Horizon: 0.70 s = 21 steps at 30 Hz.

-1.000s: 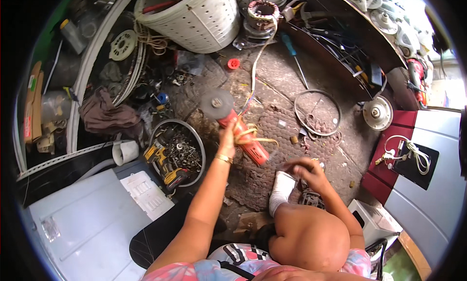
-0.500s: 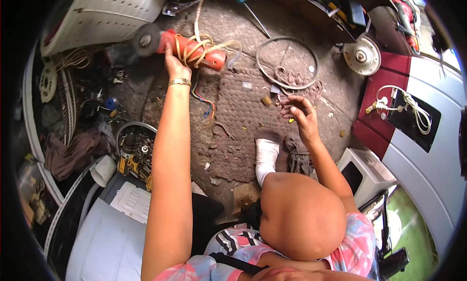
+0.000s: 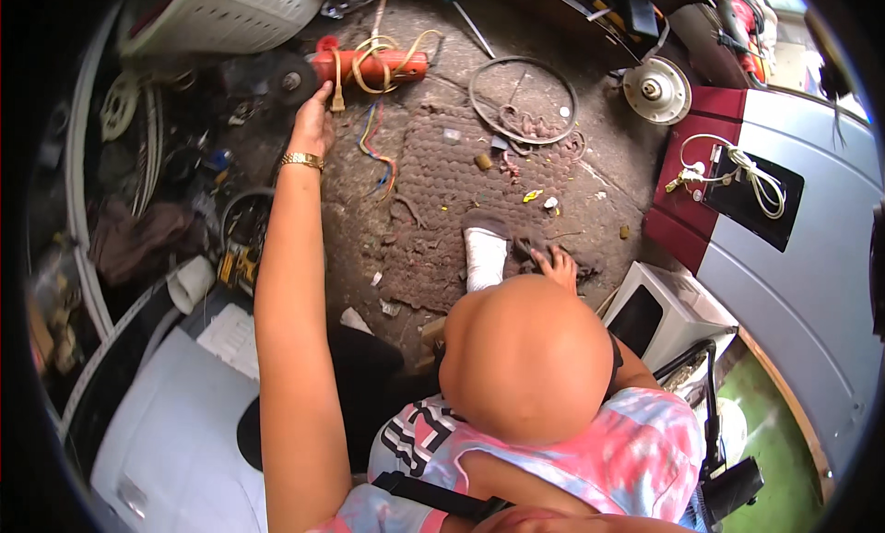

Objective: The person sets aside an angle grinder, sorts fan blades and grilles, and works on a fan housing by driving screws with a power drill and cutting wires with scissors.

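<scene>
An orange angle grinder (image 3: 398,65) with a dark disc lies at the upper left, its pale yellow cord wound loosely around the body and the plug hanging beside it. My left hand (image 3: 313,127) is just below the grinder's head, fingers reaching toward it and not wrapped around the body; its far fingers are partly hidden. A gold-coloured watch is on that wrist. Beside my socked foot (image 3: 486,256), my right hand (image 3: 559,268) is lowered with fingers apart, at a dark, crumpled cloth-like thing (image 3: 583,262). My raised knee hides most of the right forearm.
A worn brown mat (image 3: 433,183) covers the floor, with a thin ring (image 3: 573,95) at its far edge. Coloured wires (image 3: 376,150) lie near the grinder. A screwdriver (image 3: 472,26), a round metal hub (image 3: 656,90), a white box (image 3: 682,302) and a large panel (image 3: 811,183) surround the area.
The grinder has shifted right, away from my left hand, which no longer grips it. My right hand has dropped from above the mat to the dark cloth-like thing by my foot. The view has shifted.
</scene>
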{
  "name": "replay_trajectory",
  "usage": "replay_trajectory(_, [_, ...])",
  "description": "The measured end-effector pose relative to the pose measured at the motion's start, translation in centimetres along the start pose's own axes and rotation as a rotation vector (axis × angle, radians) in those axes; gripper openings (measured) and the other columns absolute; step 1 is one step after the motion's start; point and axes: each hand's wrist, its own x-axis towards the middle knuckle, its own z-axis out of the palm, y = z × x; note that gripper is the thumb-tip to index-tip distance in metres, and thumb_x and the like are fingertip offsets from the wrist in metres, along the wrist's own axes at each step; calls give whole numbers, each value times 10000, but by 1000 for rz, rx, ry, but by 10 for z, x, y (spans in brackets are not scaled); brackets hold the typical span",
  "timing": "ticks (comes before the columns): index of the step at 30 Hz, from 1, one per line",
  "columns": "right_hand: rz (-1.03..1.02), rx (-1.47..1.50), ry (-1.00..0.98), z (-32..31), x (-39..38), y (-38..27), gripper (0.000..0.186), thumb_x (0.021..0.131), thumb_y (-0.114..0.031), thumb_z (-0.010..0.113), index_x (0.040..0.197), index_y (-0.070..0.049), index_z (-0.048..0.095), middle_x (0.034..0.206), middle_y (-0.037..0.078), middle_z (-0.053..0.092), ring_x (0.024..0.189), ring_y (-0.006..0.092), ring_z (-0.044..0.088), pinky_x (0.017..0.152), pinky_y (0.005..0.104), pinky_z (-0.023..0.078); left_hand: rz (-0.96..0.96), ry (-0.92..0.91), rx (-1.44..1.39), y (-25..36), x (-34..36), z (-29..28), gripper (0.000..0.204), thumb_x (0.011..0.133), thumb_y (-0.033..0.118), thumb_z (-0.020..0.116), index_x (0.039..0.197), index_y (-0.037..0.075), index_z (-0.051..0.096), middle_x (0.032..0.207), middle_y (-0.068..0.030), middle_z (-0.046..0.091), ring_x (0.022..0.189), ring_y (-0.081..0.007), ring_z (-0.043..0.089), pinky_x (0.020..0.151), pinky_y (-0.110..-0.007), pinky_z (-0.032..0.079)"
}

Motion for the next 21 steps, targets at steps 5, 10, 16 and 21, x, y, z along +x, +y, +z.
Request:
replay_trajectory(5, [286,59,240,-13,-8,66,470,731,-84,658,1198,-120,618,1097,205,556,996,410,574,816,519,471,140,134,345,33,-88,-72,810,932,380,709,1537,-13,340,1604,-188,329,1491,-366,262,1218,-482,185])
replay_trajectory(10, [719,-102,77,-90,-23,78,741,806,-244,755,1466,-137,436,1570,233,298,1318,497,423,1078,545,411,113,87,706,101,-250,-89,585,990,349,644,1492,96,480,1457,-62,547,1324,-213,508,1121,-336,361])
replay_trajectory(16, [63,271,672,-139,1,90,657,854,-211,734,1441,-94,463,1513,219,362,1298,384,476,1032,449,460,757,-51,1619,146,-474,-58,350,870,197,700,1151,7,613,1154,-106,640,1080,-285,610,976,-367,453])
replay_trajectory(21, [-58,885,821,-255,-30,-34,410,928,-153,674,1293,-5,558,1306,147,531,1074,227,603,921,358,502,823,132,1431,68,-607,-56,390,758,265,791,968,1,595,999,-137,584,977,-357,589,925,-421,465])
